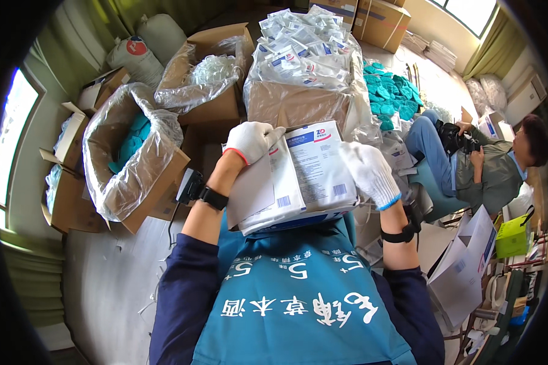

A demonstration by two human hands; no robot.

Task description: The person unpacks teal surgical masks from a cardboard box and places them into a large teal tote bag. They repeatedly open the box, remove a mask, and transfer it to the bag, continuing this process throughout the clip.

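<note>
Stack of flat white paper pouches with blue print (295, 179), sitting near on the lap, just this side of a far brown cardboard box heaped with small packets (301, 67). Left white-gloved hand (252, 141) clamped over its far-left corner, right white-gloved hand (370, 173) gripping the right edge.

I've got a stack of flat white paper pouches (292, 179) held up against my chest, over my blue vest. They're large, thin and rectangular, with printed text blocks, small barcodes and a blue edge showing along the bottom of the pile. The stack tilts a bit, top corner leaning away to the right. The sheets are fanned slightly, the left one lapping over the middle one. Both long sides are gripped.
</note>
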